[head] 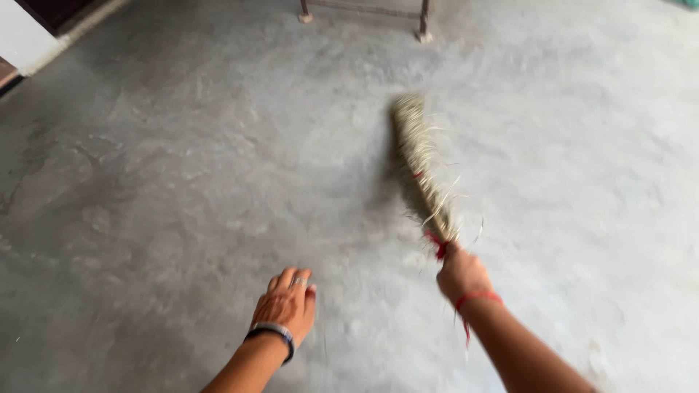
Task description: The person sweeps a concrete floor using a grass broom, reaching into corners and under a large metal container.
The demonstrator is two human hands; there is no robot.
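Note:
My right hand (461, 274) grips the bound end of a straw hand broom (420, 164), tied with red cord near the grip. The pale bristles stretch away from me over the grey concrete floor (182, 182) and look blurred. A red thread circles my right wrist. My left hand (288, 302) hovers low over the floor with its fingers loosely together, holding nothing. It wears a ring and a dark bangle at the wrist.
Two legs of a wooden piece of furniture (364, 12) stand at the far top centre. A white wall corner (25, 40) and a dark doorway edge sit at the top left. Stains mark the floor on the left.

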